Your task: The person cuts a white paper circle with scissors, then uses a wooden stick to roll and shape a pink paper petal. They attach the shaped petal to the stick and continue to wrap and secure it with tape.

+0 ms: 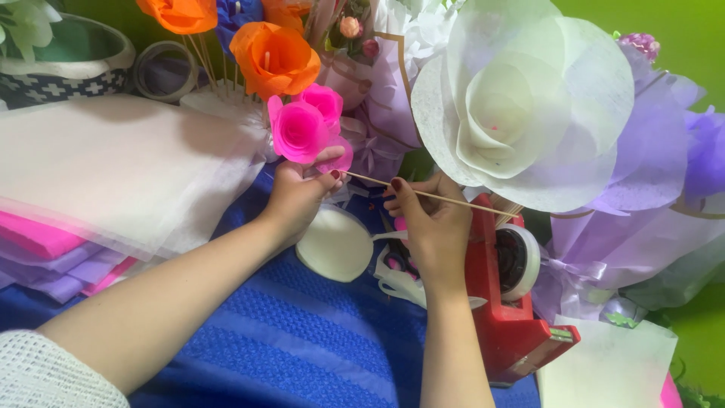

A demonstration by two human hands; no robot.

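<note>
Stick [430, 196] | pinched in right hand [434, 227] fingers | left hand [298, 193] fingers grip pink flower [306, 128] at stick tip

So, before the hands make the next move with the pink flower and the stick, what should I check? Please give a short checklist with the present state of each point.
1. Left hand holds the pink paper flower at its base: ok.
2. Right hand pinches the thin wooden stick: ok.
3. Stick end reaches the flower base: cannot tell, the left fingers cover it.
4. Red tape dispenser lies close by the right hand: ok.
5. Free tape end ready on the dispenser: cannot tell.
6. Large white paper flower hangs over the far end of the stick, crowding it: not ok.
</note>
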